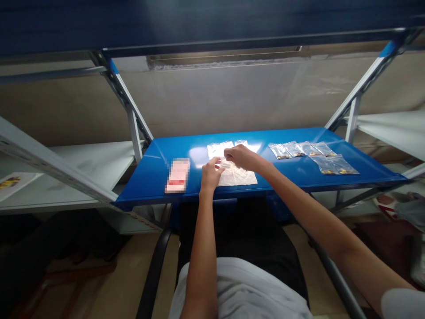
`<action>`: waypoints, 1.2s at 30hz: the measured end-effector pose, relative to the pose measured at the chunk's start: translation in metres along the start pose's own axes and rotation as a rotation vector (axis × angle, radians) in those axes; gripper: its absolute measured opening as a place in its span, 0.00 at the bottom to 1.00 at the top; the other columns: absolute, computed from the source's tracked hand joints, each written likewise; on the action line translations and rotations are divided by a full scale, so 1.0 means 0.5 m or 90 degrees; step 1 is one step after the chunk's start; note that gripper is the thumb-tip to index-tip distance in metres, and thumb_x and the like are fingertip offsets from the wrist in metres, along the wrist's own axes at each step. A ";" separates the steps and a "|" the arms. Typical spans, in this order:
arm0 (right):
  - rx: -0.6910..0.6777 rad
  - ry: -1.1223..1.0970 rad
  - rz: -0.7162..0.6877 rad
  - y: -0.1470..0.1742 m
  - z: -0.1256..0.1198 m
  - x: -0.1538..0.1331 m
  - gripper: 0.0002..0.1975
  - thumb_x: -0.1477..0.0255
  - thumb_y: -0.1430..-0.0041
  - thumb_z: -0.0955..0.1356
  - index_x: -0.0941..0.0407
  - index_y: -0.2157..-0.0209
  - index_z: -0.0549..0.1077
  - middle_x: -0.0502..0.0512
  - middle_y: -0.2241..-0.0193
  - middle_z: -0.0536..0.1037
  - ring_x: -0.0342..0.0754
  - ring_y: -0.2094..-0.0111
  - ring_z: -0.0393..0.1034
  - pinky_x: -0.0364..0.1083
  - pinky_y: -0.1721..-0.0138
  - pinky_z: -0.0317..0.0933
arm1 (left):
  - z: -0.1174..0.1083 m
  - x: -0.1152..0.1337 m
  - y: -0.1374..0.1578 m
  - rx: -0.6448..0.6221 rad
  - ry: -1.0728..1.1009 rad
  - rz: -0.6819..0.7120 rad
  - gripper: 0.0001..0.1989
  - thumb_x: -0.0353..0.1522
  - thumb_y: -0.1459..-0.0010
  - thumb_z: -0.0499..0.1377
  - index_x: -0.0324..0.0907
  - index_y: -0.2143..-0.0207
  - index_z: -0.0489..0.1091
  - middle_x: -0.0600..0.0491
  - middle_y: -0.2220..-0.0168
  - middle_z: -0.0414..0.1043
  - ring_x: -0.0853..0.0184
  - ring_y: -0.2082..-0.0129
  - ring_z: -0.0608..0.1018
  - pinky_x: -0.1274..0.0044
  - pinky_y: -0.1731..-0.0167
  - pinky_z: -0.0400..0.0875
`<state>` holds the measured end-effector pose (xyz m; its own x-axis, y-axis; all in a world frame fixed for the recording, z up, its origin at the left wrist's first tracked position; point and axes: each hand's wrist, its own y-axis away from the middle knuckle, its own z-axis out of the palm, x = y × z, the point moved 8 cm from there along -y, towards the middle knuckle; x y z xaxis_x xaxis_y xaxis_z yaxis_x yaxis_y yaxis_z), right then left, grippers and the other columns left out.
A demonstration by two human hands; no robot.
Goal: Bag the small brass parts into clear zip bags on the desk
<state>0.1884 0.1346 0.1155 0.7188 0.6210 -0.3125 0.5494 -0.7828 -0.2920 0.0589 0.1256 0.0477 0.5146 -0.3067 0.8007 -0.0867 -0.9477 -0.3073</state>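
Observation:
My left hand [210, 173] is at the left edge of a crumpled off-white cloth [244, 178] on the blue table. Its thumb and fingers are curved, with a gap between their tips. My right hand [241, 157] reaches in over the back of the cloth, its fingers closed in a pinch. Whatever they hold is too small or hidden to make out. Something pale and shiny lies between the two hands; its kind is unclear. Just behind them lie a few clear plastic bags [215, 149], partly covered by my right hand.
On the blue table [151, 170], a pinkish pixelated rectangle [178, 175] lies at left. Several clear zip bags [299, 149] with small yellowish pieces lie at right. White shelves [89, 166] stand beside the table, metal posts rise at both sides, and a blue shelf [212, 22] hangs overhead.

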 end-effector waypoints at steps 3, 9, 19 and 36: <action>-0.012 0.023 -0.029 -0.008 0.013 0.001 0.12 0.85 0.39 0.65 0.57 0.70 0.74 0.52 0.77 0.74 0.44 0.75 0.62 0.46 0.70 0.47 | 0.002 -0.001 -0.012 -0.017 -0.037 0.005 0.10 0.26 0.41 0.68 0.42 0.57 0.77 0.47 0.56 0.82 0.62 0.63 0.82 0.74 0.61 0.75; -0.029 0.004 -0.008 -0.012 0.024 0.032 0.08 0.82 0.38 0.68 0.56 0.67 0.77 0.52 0.75 0.77 0.44 0.76 0.63 0.46 0.72 0.47 | 0.013 -0.012 -0.011 -0.018 -0.030 0.001 0.09 0.24 0.42 0.66 0.42 0.58 0.77 0.47 0.55 0.82 0.64 0.64 0.81 0.76 0.62 0.73; -0.010 -0.114 0.048 -0.001 -0.003 0.058 0.10 0.77 0.42 0.75 0.53 0.59 0.81 0.52 0.75 0.80 0.47 0.75 0.71 0.44 0.71 0.56 | 0.023 -0.027 -0.005 -0.002 0.037 0.000 0.09 0.25 0.41 0.66 0.42 0.58 0.78 0.50 0.58 0.82 0.66 0.65 0.80 0.77 0.64 0.73; 0.165 -0.212 0.140 0.093 0.056 0.083 0.07 0.66 0.41 0.71 0.55 0.68 0.79 0.53 0.72 0.81 0.48 0.71 0.75 0.45 0.68 0.62 | 0.020 -0.035 0.000 -0.004 0.027 -0.002 0.10 0.24 0.43 0.68 0.42 0.58 0.78 0.50 0.61 0.82 0.64 0.62 0.83 0.75 0.58 0.77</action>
<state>0.2318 0.1253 0.0635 0.6065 0.4539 -0.6528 0.2447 -0.8878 -0.3899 0.0581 0.1319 0.0286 0.4783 -0.3076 0.8226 -0.0911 -0.9490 -0.3018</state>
